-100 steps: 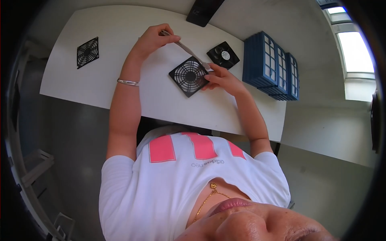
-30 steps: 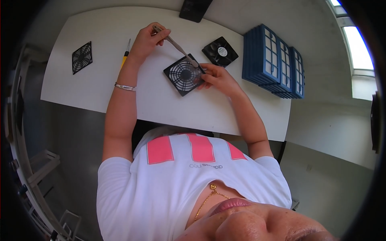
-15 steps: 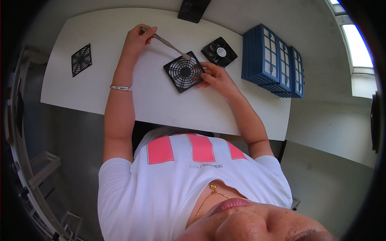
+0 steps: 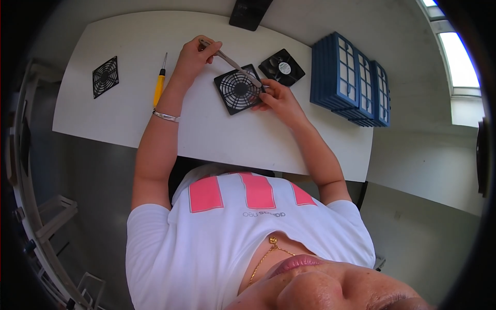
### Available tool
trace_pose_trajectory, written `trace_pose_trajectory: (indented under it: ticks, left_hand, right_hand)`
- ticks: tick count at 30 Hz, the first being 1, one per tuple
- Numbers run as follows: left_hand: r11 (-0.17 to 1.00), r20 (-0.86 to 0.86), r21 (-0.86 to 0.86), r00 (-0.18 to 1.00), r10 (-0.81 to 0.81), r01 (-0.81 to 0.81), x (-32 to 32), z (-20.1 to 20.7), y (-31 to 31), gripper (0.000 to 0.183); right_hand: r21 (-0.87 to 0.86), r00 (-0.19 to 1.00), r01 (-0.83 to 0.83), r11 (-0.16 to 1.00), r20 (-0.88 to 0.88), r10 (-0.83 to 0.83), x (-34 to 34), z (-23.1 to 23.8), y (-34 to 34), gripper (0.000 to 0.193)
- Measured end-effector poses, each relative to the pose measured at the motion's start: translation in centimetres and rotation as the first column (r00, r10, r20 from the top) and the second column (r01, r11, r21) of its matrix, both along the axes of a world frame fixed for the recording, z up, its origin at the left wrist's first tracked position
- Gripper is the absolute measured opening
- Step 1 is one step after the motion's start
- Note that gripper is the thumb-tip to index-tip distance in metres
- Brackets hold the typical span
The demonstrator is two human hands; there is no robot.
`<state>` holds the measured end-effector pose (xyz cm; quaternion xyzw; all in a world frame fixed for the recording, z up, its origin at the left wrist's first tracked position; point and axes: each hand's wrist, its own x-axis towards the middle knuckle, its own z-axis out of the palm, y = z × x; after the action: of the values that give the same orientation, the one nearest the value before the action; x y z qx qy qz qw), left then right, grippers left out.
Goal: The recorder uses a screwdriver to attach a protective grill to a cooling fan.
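My left hand [image 4: 198, 56] is closed around the handle of a slim brush [image 4: 230, 61] with a grey-brown handle. The brush slants down to the right, its pale tip at the right edge of a square black fan guard [image 4: 239, 91] with round slots. That guard is held at its right edge by my right hand [image 4: 279, 99], thumb on top and fingers partly hidden beneath. Just beyond my right hand lies a black cooling fan [image 4: 282, 67] with a white round label. Beside my left forearm rests a yellow screwdriver [image 4: 159, 88], partly covered by the arm.
Another black fan guard [image 4: 105, 77] lies at the left of the white table [image 4: 129, 121]. Several blue-framed filters [image 4: 347, 77] are stacked at the right. A dark flat object [image 4: 250, 14] sits at the far edge. Metal racking [image 4: 57, 214] stands left of the table.
My left hand has moved right with the brush, whose tip slid from the guard's upper part to its right edge. The guard shifted slightly, and the screwdriver has come into sight.
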<state>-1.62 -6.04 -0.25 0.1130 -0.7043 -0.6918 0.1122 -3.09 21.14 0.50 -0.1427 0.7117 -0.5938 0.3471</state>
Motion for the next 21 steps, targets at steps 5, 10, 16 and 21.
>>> trace_pose_trajectory:
  ticks: [5,10,16,21]
  left_hand:
    - [0.996,0.028,0.0,0.996,0.087,-0.087,-0.1,0.0,-2.7,0.023]
    - [0.999,0.016,0.015,0.999,0.05,-0.05,0.0,-0.3,-0.3,0.025]
    - [0.99,0.048,-0.05,0.99,0.136,-0.134,-0.1,-0.1,-2.8,0.025]
    - [0.995,-0.076,-0.057,0.994,0.083,-0.088,-0.1,-0.5,-0.6,0.027]
  right_hand:
    - [-0.047,1.0,0.014,0.999,0.004,-0.014,0.0,-0.1,-0.1,0.035]
    - [-0.013,0.999,0.038,0.999,0.007,-0.038,0.2,0.2,-0.3,0.036]
    - [-0.03,0.999,0.037,0.999,0.008,-0.037,0.2,0.3,-0.3,0.036]
    - [-0.022,0.999,0.037,0.999,0.019,-0.037,0.0,-0.3,0.0,0.039]
